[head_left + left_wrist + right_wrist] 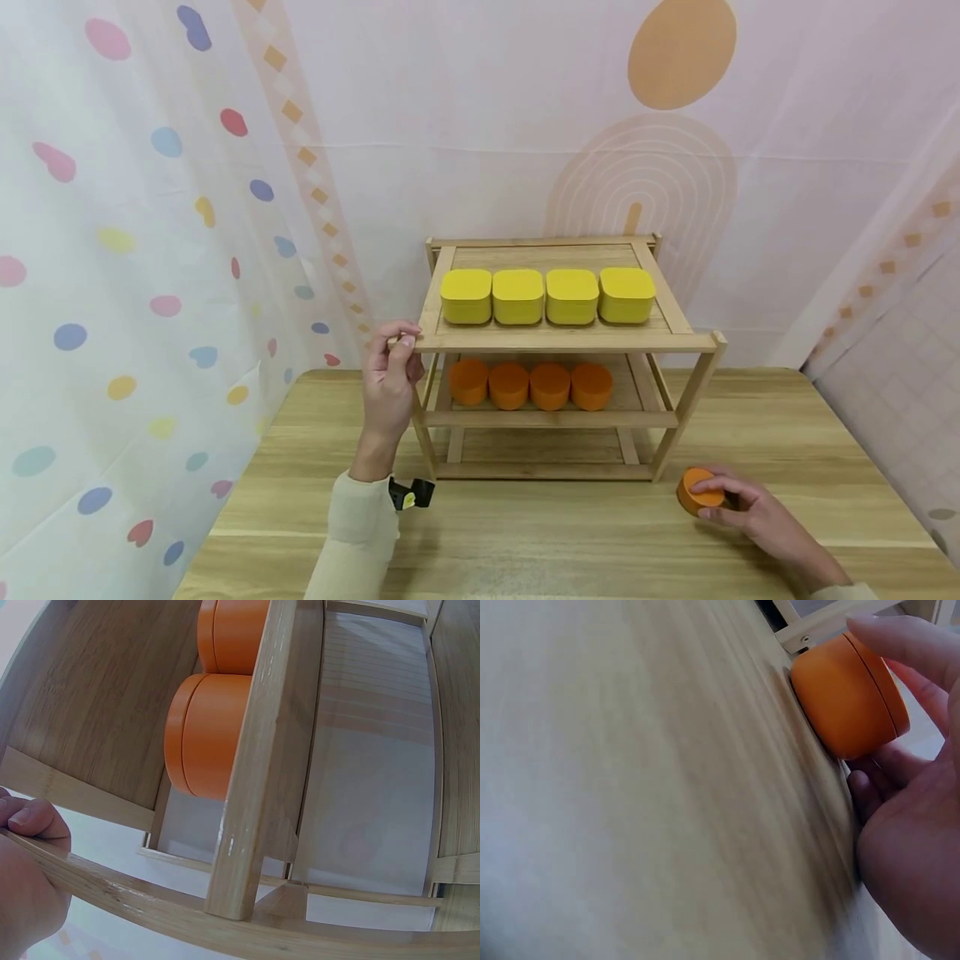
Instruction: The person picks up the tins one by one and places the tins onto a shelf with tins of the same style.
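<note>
A three-tier wooden shelf (555, 342) stands on the table. My left hand (392, 367) grips its front left upper corner; in the left wrist view the fingers (37, 817) curl over a wooden rail. At the table's right, my right hand (757, 512) holds a round orange tin (701, 492) between thumb and fingers. The right wrist view has this lidded tin (847, 697) close to the tabletop; whether it touches there is unclear. Several yellow rounded-square tins (517, 297) line the top tier. A row of similar orange tins (509, 387) occupies the middle tier.
The bottom tier (543, 446) holds nothing visible. Bare wooden tabletop (540, 542) lies before the shelf. A patterned curtain (450, 108) hangs behind and to the left. A black wrist camera (411, 494) is strapped at my left wrist.
</note>
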The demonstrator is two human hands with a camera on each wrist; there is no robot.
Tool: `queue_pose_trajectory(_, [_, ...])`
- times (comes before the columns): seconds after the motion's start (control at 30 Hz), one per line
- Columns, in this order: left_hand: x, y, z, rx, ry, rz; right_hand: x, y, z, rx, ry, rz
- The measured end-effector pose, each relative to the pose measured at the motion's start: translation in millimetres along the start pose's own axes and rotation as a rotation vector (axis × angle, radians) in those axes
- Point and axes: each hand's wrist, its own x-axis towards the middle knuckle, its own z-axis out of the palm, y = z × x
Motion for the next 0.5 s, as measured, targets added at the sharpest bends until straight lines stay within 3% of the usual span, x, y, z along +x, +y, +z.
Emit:
queue_pose_trajectory(0.27, [1.0,0.4,0.0,-0.008,-0.003,0.017,-1.8,1.4,-3.1,-0.013,0.005,0.14])
queue_pose_trajectory(0.5, [0.3,-0.3,0.4,0.004,0.0,0.018,-2.5,3.3,-4.2,0.024,-0.004,0.143])
